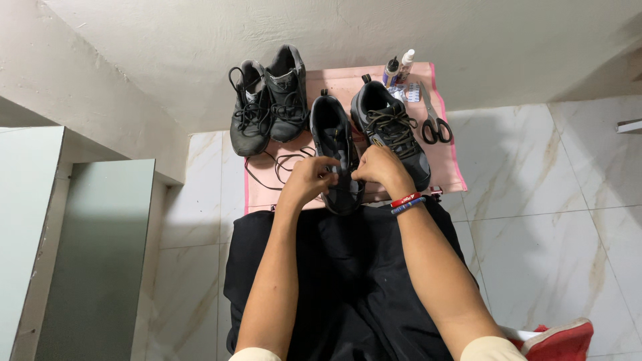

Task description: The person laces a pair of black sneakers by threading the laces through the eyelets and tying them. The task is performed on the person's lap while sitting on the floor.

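Shoe point(336, 150) lies on the pink mat point(449, 154), toe toward the person, both hands at its lacing. The left hand point(309, 179) and right hand point(382, 168) each pinch the lace point(281, 160); a slipped pinch could pull the lace out of an eyelet. Fingers hide the eyelets, and whether the lace is knotted I cannot tell.

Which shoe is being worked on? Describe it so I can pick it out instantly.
Find the pink mat on the marble floor. Four dark shoes stand on it: a pair at the far left and two nearer the middle. The one you want is the unlaced shoe directly under both hands, left of the laced shoe beside the scissors.
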